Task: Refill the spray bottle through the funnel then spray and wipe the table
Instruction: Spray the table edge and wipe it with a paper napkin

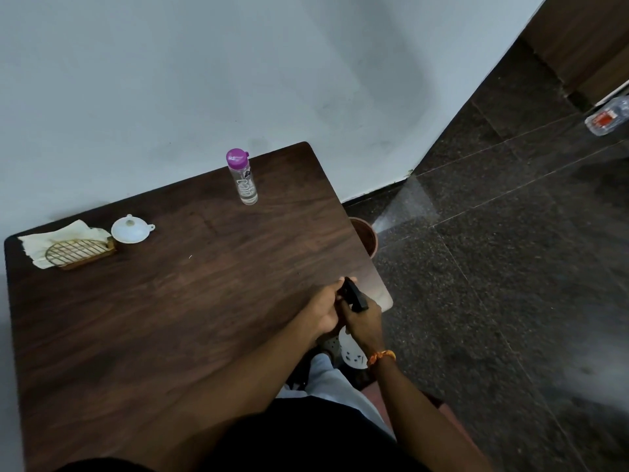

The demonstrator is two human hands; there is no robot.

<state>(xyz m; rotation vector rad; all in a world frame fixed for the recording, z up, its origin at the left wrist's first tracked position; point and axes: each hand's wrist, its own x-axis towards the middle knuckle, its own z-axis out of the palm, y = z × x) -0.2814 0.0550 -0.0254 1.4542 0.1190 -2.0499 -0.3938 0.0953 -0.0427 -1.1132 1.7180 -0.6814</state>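
Observation:
At the table's (170,318) right edge, both hands meet around a spray bottle, of which the black spray head (355,297) shows. My left hand (323,310) grips the head from the left. My right hand (364,323), with an orange wrist thread, curls round the bottle just under the head, hiding its neck. A white part (352,352) shows below my right wrist. A clear bottle with a purple cap (243,177) stands capped at the table's far side. The white funnel (131,229) lies upside down at the far left, beside a folded cloth (51,238).
A wire-topped wooden dish (80,252) rests on the cloth. A brown bin (366,235) stands on the floor past the table's right edge. The wall runs behind the table. Dark stone floor spreads to the right, with a plastic bottle (607,119) lying far off.

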